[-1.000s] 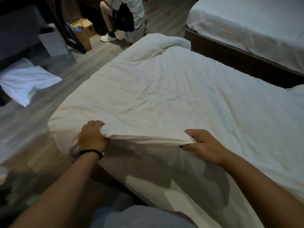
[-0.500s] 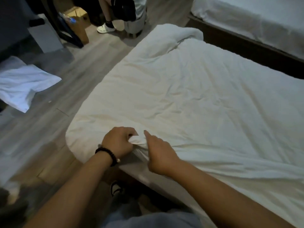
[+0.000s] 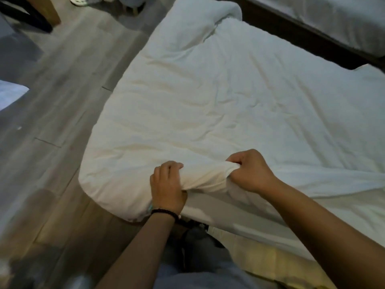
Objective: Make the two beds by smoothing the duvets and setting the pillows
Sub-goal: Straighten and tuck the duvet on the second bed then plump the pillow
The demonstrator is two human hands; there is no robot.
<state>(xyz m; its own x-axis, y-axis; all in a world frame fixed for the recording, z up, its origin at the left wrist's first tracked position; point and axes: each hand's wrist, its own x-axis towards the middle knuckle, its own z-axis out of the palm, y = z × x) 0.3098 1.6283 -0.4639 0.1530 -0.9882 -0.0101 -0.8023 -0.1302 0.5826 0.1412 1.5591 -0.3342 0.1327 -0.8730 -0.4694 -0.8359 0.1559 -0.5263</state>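
Note:
A white duvet (image 3: 218,97) lies wrinkled over the near bed, its far corner bunched up at the top. My left hand (image 3: 167,188), with a dark bead bracelet on the wrist, grips the duvet's near edge close to the left corner. My right hand (image 3: 250,172) pinches a fold of the same edge a little to the right. Below the lifted edge the white sheet (image 3: 260,222) shows. A second bed (image 3: 341,19) with white bedding stands at the top right. Part of a white pillow (image 3: 10,93) lies on the floor at the left edge.
Grey wood floor (image 3: 58,126) runs along the left of the bed. A dark wooden bed frame (image 3: 295,38) separates the two beds. At the top left stand a dark furniture leg and a cardboard box (image 3: 50,11); another person's white shoe (image 3: 80,0) shows at the top.
My hands came together near the duvet's left corner, then spread a little again; the right hand now holds a bunched fold. The view has tilted down and closer to the bed.

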